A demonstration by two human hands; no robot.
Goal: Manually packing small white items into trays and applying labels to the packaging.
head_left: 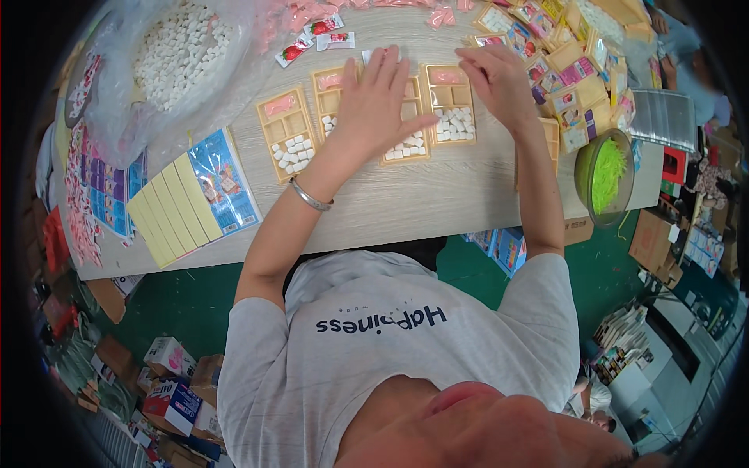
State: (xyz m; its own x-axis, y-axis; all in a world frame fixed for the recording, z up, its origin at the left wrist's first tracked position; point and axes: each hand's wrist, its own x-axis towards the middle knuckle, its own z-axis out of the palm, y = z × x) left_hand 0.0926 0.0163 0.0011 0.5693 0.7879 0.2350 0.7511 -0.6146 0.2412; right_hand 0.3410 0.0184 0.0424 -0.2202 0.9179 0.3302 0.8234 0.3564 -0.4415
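Tan trays: four shallow tan plastic compartment trays in a row on the pale wood-grain table (437, 203), white cubes in their near sections.
Left hand (378, 105): flat, fingers spread, lying over the middle tan tray (406, 144); silver bangle (310, 196) on that wrist.
Right hand (499, 82): fingers curled loosely at the far edge of the right tan tray (450, 101); can't tell if it's pinching anything.
Left side: clear plastic bag of white cubes (168, 54), plus a fanned stack of yellow card sheets (172, 207).
Right side: round bowl of green shredded paper (605, 175), just past a pile of filled trays (569, 70).
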